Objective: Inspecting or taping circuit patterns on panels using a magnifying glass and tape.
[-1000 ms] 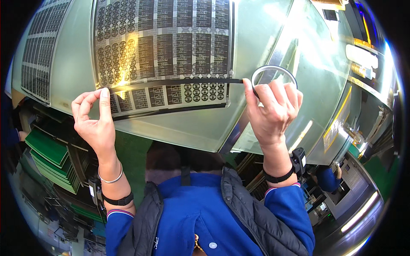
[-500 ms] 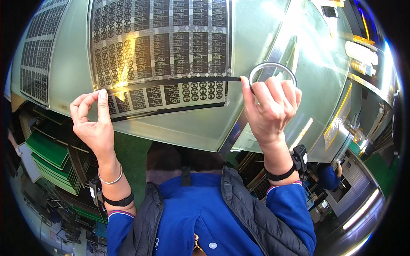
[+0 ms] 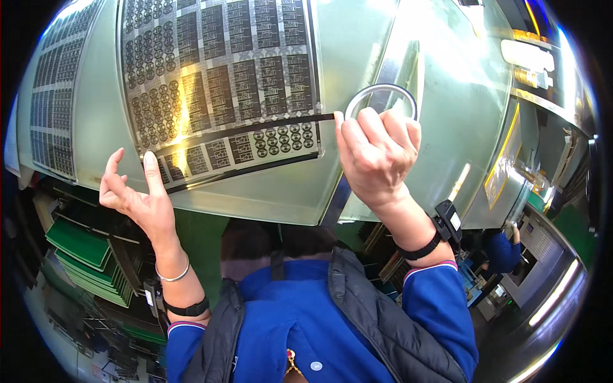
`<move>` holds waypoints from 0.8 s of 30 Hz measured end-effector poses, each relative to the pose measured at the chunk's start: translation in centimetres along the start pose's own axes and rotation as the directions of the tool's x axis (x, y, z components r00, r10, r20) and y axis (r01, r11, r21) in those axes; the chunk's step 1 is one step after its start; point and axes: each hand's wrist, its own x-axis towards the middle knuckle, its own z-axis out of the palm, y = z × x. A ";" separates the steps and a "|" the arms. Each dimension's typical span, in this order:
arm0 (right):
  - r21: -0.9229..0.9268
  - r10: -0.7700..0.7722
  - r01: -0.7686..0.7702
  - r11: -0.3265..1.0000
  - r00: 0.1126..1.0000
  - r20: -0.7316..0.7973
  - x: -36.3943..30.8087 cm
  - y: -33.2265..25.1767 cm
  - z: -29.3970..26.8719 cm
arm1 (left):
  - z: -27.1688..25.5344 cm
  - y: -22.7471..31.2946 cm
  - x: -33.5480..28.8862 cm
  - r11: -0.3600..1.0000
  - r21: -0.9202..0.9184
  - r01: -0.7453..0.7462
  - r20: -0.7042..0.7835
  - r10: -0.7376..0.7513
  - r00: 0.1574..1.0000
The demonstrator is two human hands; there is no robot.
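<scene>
Two bare hands work at a patterned film sheet point(image 3: 217, 76) that lies flat on a pale glass panel point(image 3: 268, 185). The right hand point(image 3: 377, 156) is curled around a roll of tape point(image 3: 382, 102), grasping it; the ring of the roll shows above the knuckles, partly hidden by the fingers. From that hand a dark strip of tape point(image 3: 255, 127) runs leftward across the lower part of the sheet, sloping slightly down toward the left hand point(image 3: 137, 198). So the strip lies between the two hands, its right end at the right hand's fingertips and its left end just by the left forefinger.

The left hand is spread, fingers loose, gripping nothing; its forefinger point(image 3: 151, 167) presses on the sheet near the lower left corner, at or just beside the strip's end. Whether the fingertip covers the tape itself cannot be told.

A second patterned sheet point(image 3: 54, 121) lies further left on the same panel. Below the panel's edge, stacked green boards point(image 3: 80, 246) sit on shelving beside the left forearm.
</scene>
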 end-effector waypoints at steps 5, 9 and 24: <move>-0.045 0.011 -0.011 0.999 1.000 -0.012 -0.4 0.1 0.0 | -0.7 0.2 -1.1 0.957 -0.178 -0.227 0.030 0.236 0.971; -0.035 0.037 -0.037 0.999 0.999 -0.011 0.0 -0.3 -0.2 | -0.9 1.6 -3.0 0.936 0.075 -0.343 0.447 0.276 0.851; 0.303 0.318 -0.244 0.921 0.921 -0.224 -0.4 -0.6 1.2 | 4.4 13.6 -5.0 0.721 -0.247 -0.648 0.378 0.687 0.620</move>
